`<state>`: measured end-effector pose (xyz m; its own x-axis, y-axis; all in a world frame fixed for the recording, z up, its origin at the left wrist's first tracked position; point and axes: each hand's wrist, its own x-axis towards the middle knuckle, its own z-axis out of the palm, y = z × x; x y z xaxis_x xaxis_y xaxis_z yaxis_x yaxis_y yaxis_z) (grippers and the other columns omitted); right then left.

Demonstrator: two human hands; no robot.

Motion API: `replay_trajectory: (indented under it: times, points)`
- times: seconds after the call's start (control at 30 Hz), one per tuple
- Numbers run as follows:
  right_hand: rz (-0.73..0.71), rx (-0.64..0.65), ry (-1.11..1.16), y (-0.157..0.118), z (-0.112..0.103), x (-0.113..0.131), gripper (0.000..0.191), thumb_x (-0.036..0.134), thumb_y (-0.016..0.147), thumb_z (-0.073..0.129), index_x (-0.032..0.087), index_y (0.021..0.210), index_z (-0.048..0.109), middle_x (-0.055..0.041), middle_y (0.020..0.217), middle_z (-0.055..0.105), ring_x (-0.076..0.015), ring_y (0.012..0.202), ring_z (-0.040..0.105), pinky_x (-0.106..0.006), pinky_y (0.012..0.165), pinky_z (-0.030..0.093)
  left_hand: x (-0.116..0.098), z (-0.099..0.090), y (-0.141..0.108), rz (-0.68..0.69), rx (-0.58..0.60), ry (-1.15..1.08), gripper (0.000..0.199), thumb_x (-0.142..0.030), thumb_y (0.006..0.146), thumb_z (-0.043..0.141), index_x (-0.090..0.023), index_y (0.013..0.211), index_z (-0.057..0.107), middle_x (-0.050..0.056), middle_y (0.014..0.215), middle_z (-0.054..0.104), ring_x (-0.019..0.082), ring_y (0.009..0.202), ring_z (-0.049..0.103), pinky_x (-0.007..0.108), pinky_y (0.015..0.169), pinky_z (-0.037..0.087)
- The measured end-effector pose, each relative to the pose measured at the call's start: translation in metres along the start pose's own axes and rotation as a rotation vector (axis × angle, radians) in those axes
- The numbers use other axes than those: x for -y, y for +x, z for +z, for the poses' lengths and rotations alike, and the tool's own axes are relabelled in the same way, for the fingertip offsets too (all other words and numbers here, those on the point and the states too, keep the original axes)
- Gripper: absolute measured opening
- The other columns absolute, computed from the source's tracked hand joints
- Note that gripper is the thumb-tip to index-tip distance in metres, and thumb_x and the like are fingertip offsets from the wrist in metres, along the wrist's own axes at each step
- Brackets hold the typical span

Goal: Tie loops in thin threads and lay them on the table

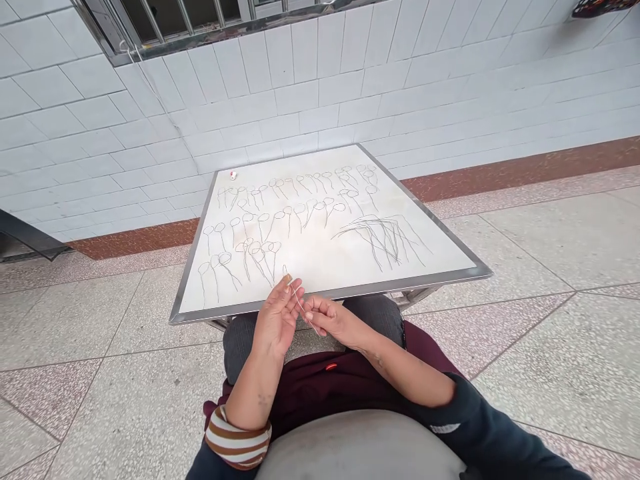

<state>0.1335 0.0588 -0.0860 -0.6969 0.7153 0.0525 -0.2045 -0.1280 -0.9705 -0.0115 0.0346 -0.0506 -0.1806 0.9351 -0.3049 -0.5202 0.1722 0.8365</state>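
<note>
A thin wire (299,300) runs between my two hands just off the table's front edge. My left hand (281,308) pinches its upper end between thumb and forefinger, and something tan covers that fingertip or thumb tip. Lower down, my right hand (333,320) grips the wire with its fingers curled, and the tail sticks out below. Rows of wires with looped heads (255,250) lie over the left and far parts of the white table (310,260). To the right is a loose pile of wires without visible loops (385,237).
A small white and red object (233,175) sits at the table's far left corner. The table has a grey metal rim (445,277) and stands by a white tiled wall (300,100). Above is a barred window (185,20). The floor is speckled stone (525,260).
</note>
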Motion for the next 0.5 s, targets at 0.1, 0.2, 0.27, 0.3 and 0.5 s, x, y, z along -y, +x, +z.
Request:
replay_trajectory:
  times: [0.1,0.2,0.27,0.3,0.5]
  points:
    - [0.001,0.054,0.088,-0.004,0.005,-0.006,0.029,0.045,0.087,0.059,0.019,0.079,0.047,0.0072,0.059,0.044,-0.0070,0.049,0.036,-0.021,0.049,0.030,-0.002,0.005,-0.009,-0.002,-0.029,-0.054,0.044,-0.023,0.075,0.073,-0.021,0.117,0.061,0.008,0.121,0.066,0.015,0.097,0.066,0.027,0.087,0.050]
    - [0.010,0.110,0.060,-0.006,0.006,-0.004,0.032,0.048,0.087,0.058,0.019,0.080,0.047,0.0056,0.063,0.046,-0.0082,0.054,0.040,-0.022,0.052,0.035,-0.005,0.008,-0.017,0.051,-0.048,-0.068,0.049,-0.018,0.072,0.075,-0.020,0.119,0.060,0.006,0.109,0.070,0.011,0.084,0.066,0.023,0.078,0.049]
    - [-0.004,0.062,-0.009,-0.007,0.005,0.002,0.033,0.050,0.088,0.056,0.019,0.084,0.048,0.0043,0.068,0.047,-0.0094,0.059,0.043,-0.023,0.056,0.038,-0.006,0.010,-0.022,0.114,-0.050,-0.042,0.052,-0.017,0.070,0.076,-0.019,0.119,0.059,0.005,0.099,0.072,0.011,0.077,0.065,0.023,0.072,0.047]
    - [-0.027,-0.004,-0.052,-0.007,0.003,0.007,0.032,0.051,0.089,0.054,0.019,0.086,0.049,0.0036,0.070,0.048,-0.0098,0.061,0.044,-0.024,0.058,0.040,-0.006,0.010,-0.024,0.145,-0.049,-0.016,0.053,-0.018,0.070,0.076,-0.018,0.120,0.059,0.005,0.096,0.073,0.011,0.076,0.065,0.023,0.071,0.046]
    - [-0.140,-0.304,-0.211,-0.007,0.001,0.043,0.026,0.045,0.088,0.056,0.022,0.100,0.059,-0.0004,0.089,0.060,-0.0122,0.074,0.054,-0.026,0.069,0.044,0.004,0.017,-0.041,0.223,0.032,0.185,0.060,-0.026,0.077,0.074,-0.019,0.131,0.049,0.004,0.085,0.074,0.013,0.074,0.065,0.025,0.072,0.045]
